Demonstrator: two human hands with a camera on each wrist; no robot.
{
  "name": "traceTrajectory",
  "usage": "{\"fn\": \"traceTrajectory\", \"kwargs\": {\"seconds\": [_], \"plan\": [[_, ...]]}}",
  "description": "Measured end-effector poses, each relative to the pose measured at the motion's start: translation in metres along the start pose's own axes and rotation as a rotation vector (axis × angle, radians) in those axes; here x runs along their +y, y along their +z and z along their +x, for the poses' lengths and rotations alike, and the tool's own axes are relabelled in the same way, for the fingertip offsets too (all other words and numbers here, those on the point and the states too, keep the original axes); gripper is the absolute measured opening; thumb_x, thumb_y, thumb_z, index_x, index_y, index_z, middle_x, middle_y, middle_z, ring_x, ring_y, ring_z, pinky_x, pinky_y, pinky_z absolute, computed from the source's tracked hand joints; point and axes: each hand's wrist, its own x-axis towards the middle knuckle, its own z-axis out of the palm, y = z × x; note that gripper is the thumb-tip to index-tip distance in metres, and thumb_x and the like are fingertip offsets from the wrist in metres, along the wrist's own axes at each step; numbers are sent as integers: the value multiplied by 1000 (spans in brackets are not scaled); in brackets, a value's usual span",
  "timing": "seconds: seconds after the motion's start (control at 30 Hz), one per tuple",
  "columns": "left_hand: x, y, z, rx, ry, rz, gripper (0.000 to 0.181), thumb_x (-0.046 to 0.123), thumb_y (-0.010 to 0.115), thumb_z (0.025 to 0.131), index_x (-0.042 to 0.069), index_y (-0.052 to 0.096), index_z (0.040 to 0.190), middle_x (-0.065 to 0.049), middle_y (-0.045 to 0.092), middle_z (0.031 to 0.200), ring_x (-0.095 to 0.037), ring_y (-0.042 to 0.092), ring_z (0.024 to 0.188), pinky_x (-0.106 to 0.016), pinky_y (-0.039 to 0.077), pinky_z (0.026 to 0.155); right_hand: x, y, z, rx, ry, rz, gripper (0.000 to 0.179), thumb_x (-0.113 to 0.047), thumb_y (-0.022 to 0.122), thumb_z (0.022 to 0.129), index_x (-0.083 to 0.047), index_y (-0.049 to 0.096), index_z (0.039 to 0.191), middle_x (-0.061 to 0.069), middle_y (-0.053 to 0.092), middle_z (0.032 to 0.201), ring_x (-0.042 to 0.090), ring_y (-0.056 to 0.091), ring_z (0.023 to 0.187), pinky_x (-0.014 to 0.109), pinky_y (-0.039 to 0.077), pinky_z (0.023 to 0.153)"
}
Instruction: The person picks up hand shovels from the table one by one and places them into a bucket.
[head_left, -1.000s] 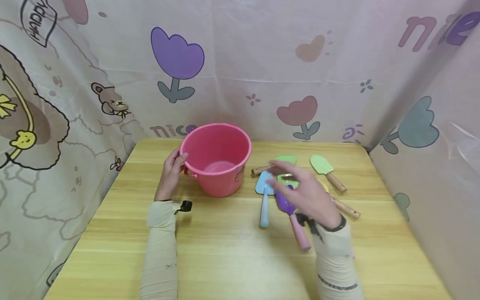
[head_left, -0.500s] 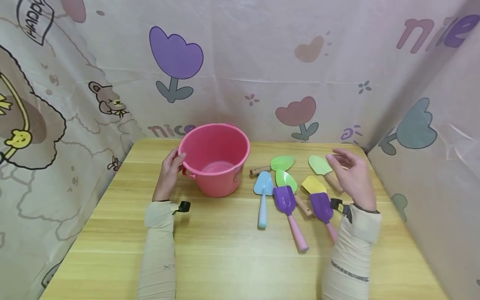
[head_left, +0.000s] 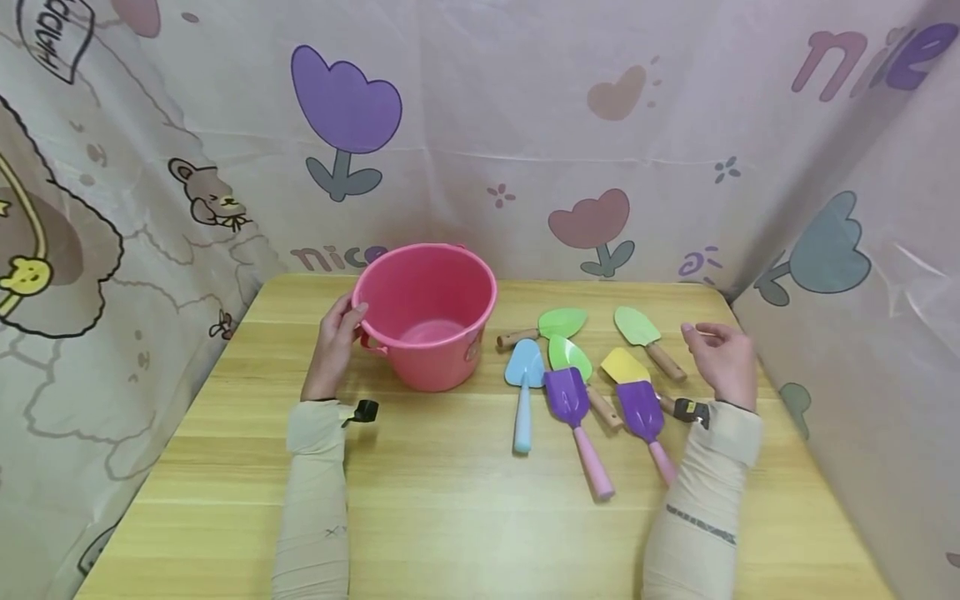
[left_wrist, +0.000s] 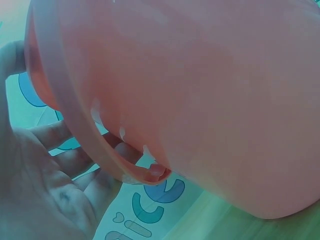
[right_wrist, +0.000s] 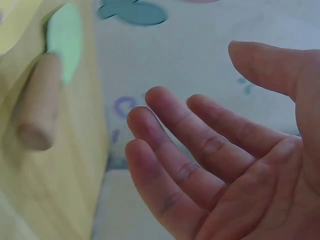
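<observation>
A pink bucket stands at the back left of the table, its inside bare. My left hand holds it by the left rim. In the left wrist view the thumb lies at the rim and the fingers pass behind the bucket's handle. My right hand is at the right, fingers loosely bent and nothing in them. Nearest to it lies a pale green trowel, whose wooden grip also shows blurred in the right wrist view. Left of that lie a yellow trowel and a purple shovel, partly overlapping.
Between bucket and right hand lie a green trowel, a brighter green trowel, a blue trowel and another purple shovel with a pink handle. Printed curtains rise behind the wooden table and at both sides.
My right hand has moved from above the middle trowels to the right, then slightly lower, uncovering them. The left hand stays on the bucket's rim.
</observation>
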Motion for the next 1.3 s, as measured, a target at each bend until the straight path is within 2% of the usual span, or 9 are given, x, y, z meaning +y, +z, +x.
{"fn": "traceTrajectory", "kwargs": {"seconds": [0.13,0.23,0.43,0.6,0.73,0.87,0.97,1.1,1.3], "plan": [[3,-5,-2,10,5,7,55,40,50,108,9,46,154,-13,56,134,-22,61,117,-20,54,103,8,11,8,-46,18,-33,69,-53,56,102,1,56,144,30,64,136,38,67,116,38,54,87],[5,-11,-3,37,16,4,55,40,51,108,8,47,153,-9,58,130,-19,62,112,-14,54,97,8,20,13,-100,14,-36,70,-52,56,102,3,53,146,33,60,140,48,61,126,52,54,98],[5,-13,-2,31,32,-44,54,36,52,108,4,47,152,-8,59,128,-18,61,111,-18,54,100,13,26,17,-155,27,-70,69,-45,57,103,8,50,146,35,59,138,49,64,121,57,52,104],[4,-10,-2,36,35,-41,53,36,51,108,4,48,151,-10,58,127,-21,61,112,-18,54,97,20,26,17,-222,49,-120,73,-45,57,103,13,46,146,39,52,144,53,54,131,61,45,111],[1,-9,-2,30,32,-28,54,38,51,108,6,48,151,-10,58,126,-21,60,110,-15,53,93,21,26,14,-255,106,-118,87,-56,61,98,12,42,149,39,43,152,55,44,140,64,40,116],[0,-7,-2,29,22,-14,54,40,51,108,9,49,152,-10,58,128,-23,59,111,-13,53,92,21,27,12,-264,141,-142,103,-72,62,90,9,43,151,37,41,155,54,42,143,63,40,116],[0,-5,-2,22,22,-24,53,39,51,108,9,48,152,-9,58,129,-21,60,112,-14,53,95,24,27,14,-273,125,-170,91,-60,65,94,10,44,149,38,44,152,54,46,140,62,42,115],[0,-3,-1,9,26,-45,52,36,51,108,8,48,152,-7,58,129,-19,62,111,-17,54,99,29,26,17,-292,101,-199,71,-35,66,97,13,46,146,40,49,146,53,52,132,61,45,111],[-2,1,1,-1,23,-57,52,36,51,108,9,48,153,-5,57,131,-19,62,114,-18,53,103,36,25,18,-286,102,-189,66,-29,68,96,12,49,144,39,54,142,51,55,128,60,47,109]]}}
